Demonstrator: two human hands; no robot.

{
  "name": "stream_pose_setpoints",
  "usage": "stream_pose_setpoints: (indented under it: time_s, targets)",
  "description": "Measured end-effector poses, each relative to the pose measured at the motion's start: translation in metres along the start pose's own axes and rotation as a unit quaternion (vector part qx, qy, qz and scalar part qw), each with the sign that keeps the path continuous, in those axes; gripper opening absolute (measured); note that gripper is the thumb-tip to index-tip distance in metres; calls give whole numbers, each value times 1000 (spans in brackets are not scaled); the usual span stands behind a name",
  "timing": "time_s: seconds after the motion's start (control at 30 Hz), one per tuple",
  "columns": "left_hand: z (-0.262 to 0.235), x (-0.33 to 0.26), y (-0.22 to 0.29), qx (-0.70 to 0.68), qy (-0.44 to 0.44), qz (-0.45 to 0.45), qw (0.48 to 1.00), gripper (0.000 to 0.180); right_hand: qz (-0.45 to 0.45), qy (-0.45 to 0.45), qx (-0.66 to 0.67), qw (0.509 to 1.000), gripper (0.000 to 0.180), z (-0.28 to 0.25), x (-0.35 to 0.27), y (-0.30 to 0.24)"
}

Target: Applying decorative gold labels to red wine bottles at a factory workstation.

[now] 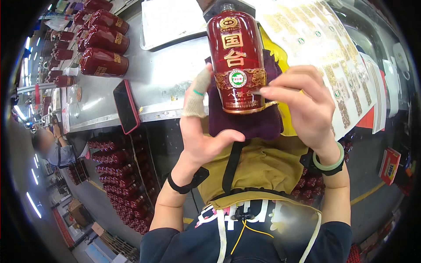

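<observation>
Bottle on cloth, phone left, sheets right

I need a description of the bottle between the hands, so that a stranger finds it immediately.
Find the metal table, then the purple cloth at its near edge. On this cloth, between left hand and right hand, is the red bottle. Unlike the bottles grouped farther left, it rests on cloth.

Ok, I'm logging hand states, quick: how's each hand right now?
Left hand: open, beside the red bottle.
Right hand: half-closed at the bottle's lower right; whether it grips anything can't be told.
</observation>
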State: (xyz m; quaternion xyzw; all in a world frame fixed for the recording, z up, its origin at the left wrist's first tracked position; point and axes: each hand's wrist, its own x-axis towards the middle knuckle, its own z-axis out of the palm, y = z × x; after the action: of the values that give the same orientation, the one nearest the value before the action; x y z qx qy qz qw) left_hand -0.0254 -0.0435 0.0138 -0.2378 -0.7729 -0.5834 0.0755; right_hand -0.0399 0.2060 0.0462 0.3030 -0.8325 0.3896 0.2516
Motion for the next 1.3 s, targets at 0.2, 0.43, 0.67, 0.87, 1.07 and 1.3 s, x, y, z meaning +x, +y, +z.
stream_pose_setpoints:
  time_s: [0.2, 0.43, 0.67, 0.87, 1.07, 1.3]
  targets:
    - [4, -1, 5, 187, 11, 93, 978, 90, -69, -23, -34, 997, 29, -3, -14, -13]
    - [4, 2, -2, 284, 6, 149, 947, 52, -1, 7, 47, 999, 23, -2, -18, -14]
    - [0, 19, 0, 335, -56, 229, 912, 42, 118, 125, 129, 977, 27, -2, -14, -6]
    - [-1, 9, -10, 290, 40, 264, 919, 31, 115, 56, 57, 990, 26, -2, -3, -14]
    - [8, -3, -8, 306, 112, 211, 922, 30, -15, -63, -49, 997, 21, -6, -9, -24]
    - [12, -7, -8, 346, 124, 208, 906, 27, 89, 25, 70, 993, 28, -8, -13, -17]
